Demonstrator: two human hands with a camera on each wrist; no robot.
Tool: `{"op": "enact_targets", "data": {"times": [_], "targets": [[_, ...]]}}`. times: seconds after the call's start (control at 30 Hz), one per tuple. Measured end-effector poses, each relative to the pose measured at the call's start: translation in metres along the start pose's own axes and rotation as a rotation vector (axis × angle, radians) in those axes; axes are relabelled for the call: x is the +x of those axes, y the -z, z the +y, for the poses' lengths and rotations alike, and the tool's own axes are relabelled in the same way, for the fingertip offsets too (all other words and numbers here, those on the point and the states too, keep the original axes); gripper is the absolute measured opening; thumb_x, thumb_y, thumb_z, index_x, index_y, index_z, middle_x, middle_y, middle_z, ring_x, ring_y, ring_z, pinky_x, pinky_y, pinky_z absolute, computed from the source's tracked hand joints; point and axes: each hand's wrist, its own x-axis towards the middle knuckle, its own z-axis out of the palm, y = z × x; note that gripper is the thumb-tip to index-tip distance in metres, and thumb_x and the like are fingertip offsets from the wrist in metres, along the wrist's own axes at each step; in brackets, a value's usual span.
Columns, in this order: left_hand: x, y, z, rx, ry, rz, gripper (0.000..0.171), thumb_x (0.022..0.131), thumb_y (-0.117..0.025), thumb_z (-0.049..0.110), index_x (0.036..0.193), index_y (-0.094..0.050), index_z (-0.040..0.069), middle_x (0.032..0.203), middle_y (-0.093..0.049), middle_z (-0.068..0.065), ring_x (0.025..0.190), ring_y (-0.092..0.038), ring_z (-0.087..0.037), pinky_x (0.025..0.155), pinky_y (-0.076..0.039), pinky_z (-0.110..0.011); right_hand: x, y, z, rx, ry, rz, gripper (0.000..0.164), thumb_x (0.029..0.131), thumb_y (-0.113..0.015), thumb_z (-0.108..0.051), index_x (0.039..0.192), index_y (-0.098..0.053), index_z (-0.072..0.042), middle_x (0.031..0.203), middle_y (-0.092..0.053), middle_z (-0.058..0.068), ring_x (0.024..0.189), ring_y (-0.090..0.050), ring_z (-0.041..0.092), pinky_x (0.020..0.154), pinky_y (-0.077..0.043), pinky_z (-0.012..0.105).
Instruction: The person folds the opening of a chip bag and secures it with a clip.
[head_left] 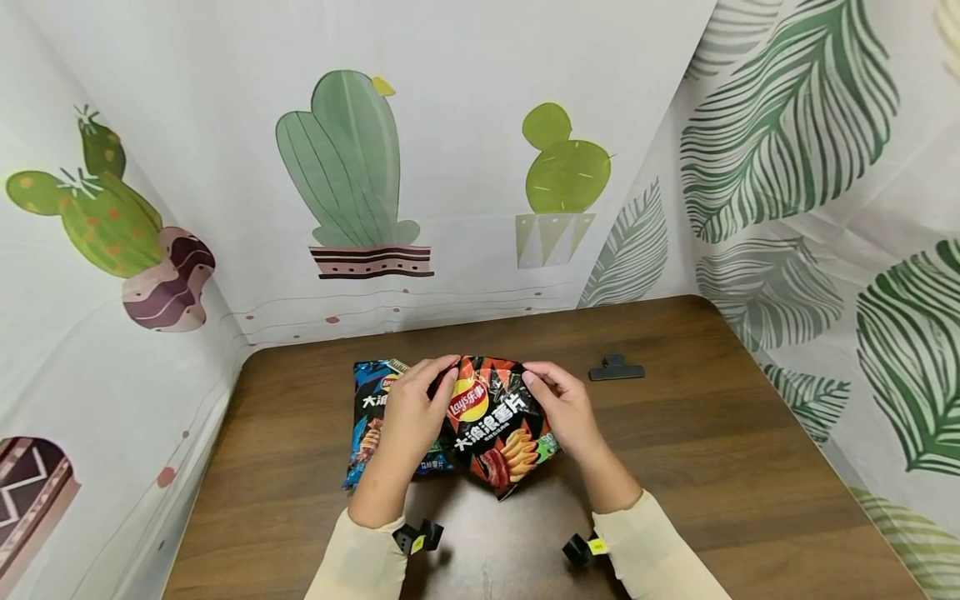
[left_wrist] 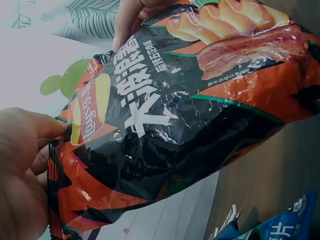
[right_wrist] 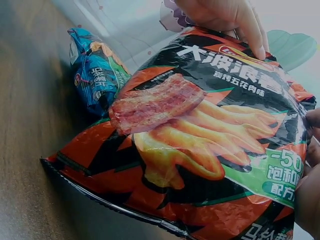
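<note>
Two chip bags are in view: a red-and-black bag (head_left: 495,429), tilted between both hands over the table (head_left: 712,467), and a blue bag (head_left: 366,425) lying to its left. The left hand (head_left: 415,404) pinches the upper left end of the red-and-black bag between thumb and fingers; the right hand (head_left: 564,406) pinches its upper right edge, some fingers hidden behind it. Whether its lower corner touches the tabletop cannot be told. The left hand and forearm cover part of the blue bag, and a pale striped strip (head_left: 398,365) at its top is hard to make out. One black clip (head_left: 617,368) lies to the right. Two sleeves (head_left: 360,558) are cut off by the lower edge.
</note>
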Motion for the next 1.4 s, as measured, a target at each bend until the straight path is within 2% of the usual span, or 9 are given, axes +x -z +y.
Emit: {"op": "enact_targets", "data": {"times": [0.17,0.33,0.5,0.6,0.8,0.9,1.03,1.2,1.4], "targets": [[-0.001,0.000,-0.001,-0.018,-0.002,-0.007,0.020,0.099,-0.066,0.013,0.117,-0.075,0.012,0.107,-0.076,-0.005,0.087,-0.069,-0.017,0.070,-0.054,-0.035,0.001,0.001,-0.001,-0.020,0.018,-0.018,0.020,0.098,-0.065,-0.009,0.112,-0.070,0.005,0.093,-0.072,-0.013,0.082,-0.066,0.004,0.073,-0.055,0.021],[-0.001,0.003,-0.001,-0.009,0.009,-0.028,0.020,0.099,-0.065,0.013,0.117,-0.075,0.012,0.107,-0.076,-0.005,0.081,-0.066,-0.016,0.066,-0.051,-0.032,0.002,0.003,0.000,-0.039,0.049,-0.036,0.018,0.098,-0.066,-0.007,0.110,-0.071,0.004,0.091,-0.073,-0.014,0.080,-0.067,0.004,0.071,-0.056,0.021],[0.001,0.007,-0.001,-0.026,0.029,-0.057,0.019,0.101,-0.063,0.017,0.115,-0.076,0.014,0.108,-0.076,-0.005,0.087,-0.069,-0.019,0.072,-0.056,-0.036,0.003,0.005,0.001,-0.049,0.066,-0.039,0.017,0.097,-0.065,-0.005,0.109,-0.071,0.005,0.091,-0.074,-0.014,0.080,-0.067,0.003,0.071,-0.056,0.021],[0.002,0.009,-0.002,-0.042,0.049,-0.076,0.019,0.101,-0.063,0.018,0.115,-0.076,0.016,0.107,-0.076,-0.004,0.087,-0.068,-0.017,0.074,-0.055,-0.035,0.004,0.005,0.002,-0.051,0.060,-0.040,0.017,0.097,-0.065,-0.005,0.109,-0.071,0.005,0.090,-0.073,-0.013,0.079,-0.067,0.003,0.070,-0.055,0.021],[0.002,0.012,-0.004,-0.140,0.108,-0.133,0.021,0.101,-0.062,0.017,0.117,-0.075,0.023,0.106,-0.073,0.002,0.073,-0.056,-0.013,0.061,-0.047,-0.026,0.005,0.006,0.003,-0.014,0.060,-0.072,0.020,0.098,-0.064,-0.005,0.114,-0.069,0.006,0.096,-0.075,-0.011,0.084,-0.068,0.003,0.074,-0.055,0.021],[0.001,0.014,-0.004,-0.217,0.142,-0.169,0.022,0.102,-0.060,0.017,0.116,-0.075,0.025,0.107,-0.072,0.004,0.063,-0.052,-0.014,0.055,-0.044,-0.025,0.005,0.007,0.004,0.029,0.069,-0.113,0.022,0.099,-0.061,-0.005,0.118,-0.067,0.006,0.102,-0.075,-0.010,0.089,-0.068,0.005,0.077,-0.056,0.022],[0.000,0.017,-0.004,-0.297,0.167,-0.204,0.023,0.102,-0.059,0.015,0.114,-0.075,0.026,0.112,-0.071,0.005,0.060,-0.050,-0.012,0.054,-0.044,-0.026,0.004,0.010,0.004,0.083,0.062,-0.169,0.023,0.100,-0.059,-0.005,0.119,-0.065,0.008,0.104,-0.074,-0.011,0.092,-0.068,0.006,0.079,-0.056,0.023],[0.000,0.019,-0.004,-0.330,0.198,-0.224,0.023,0.102,-0.058,0.014,0.110,-0.074,0.030,0.106,-0.069,0.002,0.049,-0.041,-0.012,0.051,-0.041,-0.027,0.001,0.012,0.002,0.107,0.035,-0.212,0.023,0.101,-0.058,-0.006,0.116,-0.065,0.010,0.104,-0.072,-0.010,0.093,-0.067,0.007,0.079,-0.057,0.024],[-0.001,0.019,-0.004,-0.351,0.241,-0.224,0.020,0.101,-0.060,0.015,0.103,-0.074,0.029,0.100,-0.070,0.002,0.054,-0.044,-0.013,0.055,-0.042,-0.026,-0.001,0.013,-0.001,0.068,0.029,-0.219,0.019,0.100,-0.059,-0.005,0.110,-0.068,0.009,0.104,-0.072,-0.011,0.097,-0.065,0.006,0.081,-0.055,0.024]]}}
